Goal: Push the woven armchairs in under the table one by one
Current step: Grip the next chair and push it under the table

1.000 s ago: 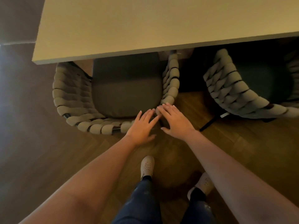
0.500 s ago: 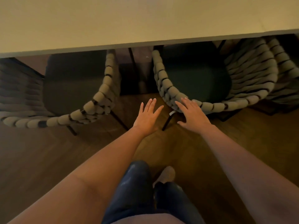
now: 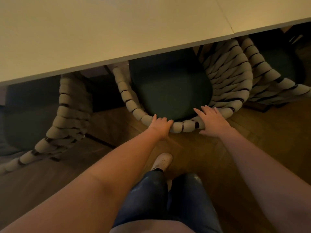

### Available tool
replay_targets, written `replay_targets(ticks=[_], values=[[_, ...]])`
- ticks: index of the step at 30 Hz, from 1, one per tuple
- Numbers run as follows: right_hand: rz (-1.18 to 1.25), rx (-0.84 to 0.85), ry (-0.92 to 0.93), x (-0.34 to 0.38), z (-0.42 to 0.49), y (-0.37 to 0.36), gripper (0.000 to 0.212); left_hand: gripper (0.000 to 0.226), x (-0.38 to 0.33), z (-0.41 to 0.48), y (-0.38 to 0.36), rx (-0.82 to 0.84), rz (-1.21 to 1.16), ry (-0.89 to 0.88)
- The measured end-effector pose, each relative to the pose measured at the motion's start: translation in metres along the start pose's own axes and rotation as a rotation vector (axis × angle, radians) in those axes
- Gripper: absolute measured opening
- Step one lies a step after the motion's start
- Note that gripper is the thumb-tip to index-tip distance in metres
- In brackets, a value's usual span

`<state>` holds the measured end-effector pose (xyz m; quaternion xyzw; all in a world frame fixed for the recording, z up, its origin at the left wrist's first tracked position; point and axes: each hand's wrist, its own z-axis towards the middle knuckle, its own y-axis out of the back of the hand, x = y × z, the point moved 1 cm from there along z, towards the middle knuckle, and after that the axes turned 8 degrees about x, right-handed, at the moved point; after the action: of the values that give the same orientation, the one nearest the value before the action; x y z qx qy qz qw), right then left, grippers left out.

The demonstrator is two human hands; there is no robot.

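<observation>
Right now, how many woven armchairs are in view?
3: left armchair at the far left, middle armchair straight ahead with the left hand and right hand on its back rim, right armchair at the far right, partly cropped. Others may sit beyond the frame.

We have one wide-angle camera, worn on the head, facing forward and steeply down, close over the table (image 3: 117,31) edge, the armchair (image 3: 227,78) below and the floor (image 3: 252,140)
</observation>
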<state>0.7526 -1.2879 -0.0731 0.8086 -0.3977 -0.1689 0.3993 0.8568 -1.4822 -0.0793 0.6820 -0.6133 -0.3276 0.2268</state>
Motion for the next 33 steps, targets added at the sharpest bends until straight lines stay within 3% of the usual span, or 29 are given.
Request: replay_targets(ticks=[7, 10, 14, 18, 23, 33], values=[[-0.133, 0.174, 0.075, -0.059, 0.03, 0.005, 0.065, 0.042, -0.03, 0.03, 0.012, 0.086, -0.043, 0.092], [-0.24, 0.246, 0.124, -0.086, 0.042, 0.014, 0.065, 0.036, -0.04, 0.041, 0.009, 0.091, -0.043, 0.167], [-0.134, 0.304, 0.282, -0.102, 0.05, 0.018, 0.072, 0.037, -0.05, 0.045, 0.005, 0.087, -0.064, 0.288], [-0.17, 0.302, 0.375, -0.117, 0.055, 0.021, 0.071, 0.04, -0.056, 0.044, 0.003, 0.045, -0.114, 0.37], [-0.296, 0.208, 0.319, -0.134, 0.052, 0.012, 0.056, 0.037, -0.068, 0.039, -0.006, 0.011, -0.125, 0.412], [-0.33, 0.198, 0.342, -0.125, 0.022, 0.001, 0.063, 0.028, -0.094, -0.004, -0.044, 0.024, -0.144, 0.43]])
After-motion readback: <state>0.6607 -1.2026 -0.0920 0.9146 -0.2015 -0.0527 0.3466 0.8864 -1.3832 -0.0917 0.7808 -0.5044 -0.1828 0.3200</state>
